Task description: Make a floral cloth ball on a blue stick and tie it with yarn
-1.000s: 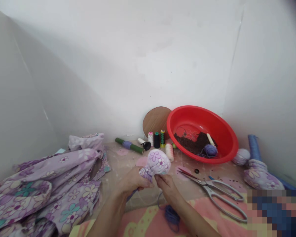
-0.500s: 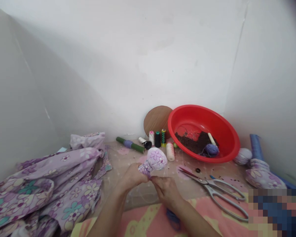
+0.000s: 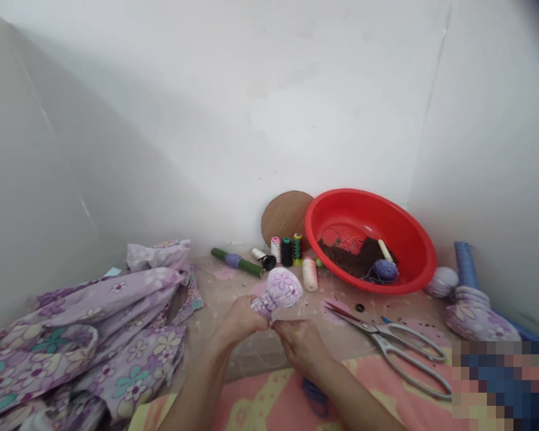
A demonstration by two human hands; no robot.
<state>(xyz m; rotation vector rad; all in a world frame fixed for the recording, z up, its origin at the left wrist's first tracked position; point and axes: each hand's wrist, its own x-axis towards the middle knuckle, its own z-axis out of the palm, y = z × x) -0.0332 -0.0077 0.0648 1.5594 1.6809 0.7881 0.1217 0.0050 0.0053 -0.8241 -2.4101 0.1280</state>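
Note:
A stuffed ball of purple-flowered cloth sticks up above my hands, its cloth gathered into a narrow neck. My left hand is closed around that neck from the left. Right beside it, my right hand is closed in a pinch against the base of the neck. What its fingertips hold is too small to make out. Blue yarn lies below my right wrist, partly covered by the forearm. Large scissors rest to the right of my right hand, blades pointing left.
Crumpled floral cloth spreads over the left side. Behind my hands are thread spools and a green stick wrapped in purple yarn. A red basin holds dark soil and a yarn ball. A floral bundle with a blue handle lies far right.
My hands keep nearly the same position and grip on the cloth neck. The cloth ball has shifted very slightly left, and the whole view has tilted a little.

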